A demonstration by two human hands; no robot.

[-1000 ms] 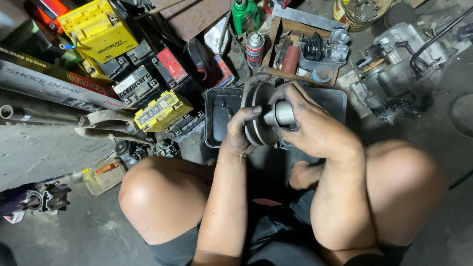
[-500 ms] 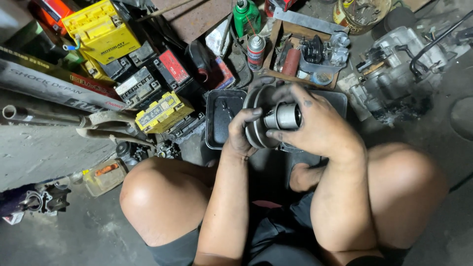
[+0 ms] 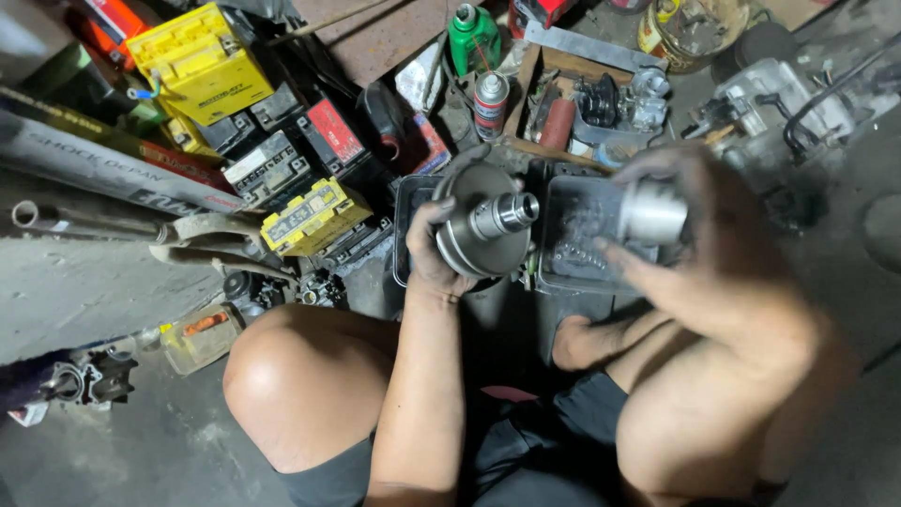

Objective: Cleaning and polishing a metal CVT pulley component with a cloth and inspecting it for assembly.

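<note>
Two greasy hands worked above a black parts tray [image 3: 563, 272]: the left hand [image 3: 434, 253] gripped a round metal pulley [image 3: 483, 230] by its rim, shaft pointing right. The blurred right hand [image 3: 699, 221] clutched a short metal sleeve [image 3: 652, 211] just beside it. Oily fingers looked liable to let either part slip into the tray.

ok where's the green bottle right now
In the head view the green bottle stands at the top centre of the floor clutter, just above the spray can and left of the wooden tray of parts.
</note>
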